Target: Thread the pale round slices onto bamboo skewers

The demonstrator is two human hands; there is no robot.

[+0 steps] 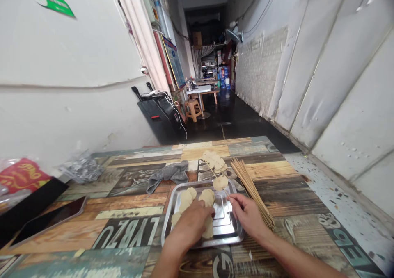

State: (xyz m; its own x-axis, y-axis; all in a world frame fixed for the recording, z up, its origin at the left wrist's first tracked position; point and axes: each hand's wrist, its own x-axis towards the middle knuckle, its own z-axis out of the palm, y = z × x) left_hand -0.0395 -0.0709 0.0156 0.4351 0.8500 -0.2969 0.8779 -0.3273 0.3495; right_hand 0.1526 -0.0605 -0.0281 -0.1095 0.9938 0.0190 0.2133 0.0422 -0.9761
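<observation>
1. Two bare hands work over a shiny metal tray, set at the near middle of a patchwork wood-look desk;
2. Right hand: thumb and fingers pinch a thin stick; a single round slice sits at its far end, over the tray's far right part;
3. Left hand: fingers bent down among the pale slices piled at the tray's left and middle; I cannot tell whether they grip one;
4. Far side, just beyond the tray: an overlapping row of slices;
5. Right, beside the tray: a bundle of sticks;
6. Left: a crumpled gray cloth; farther left, a dark phone.
</observation>
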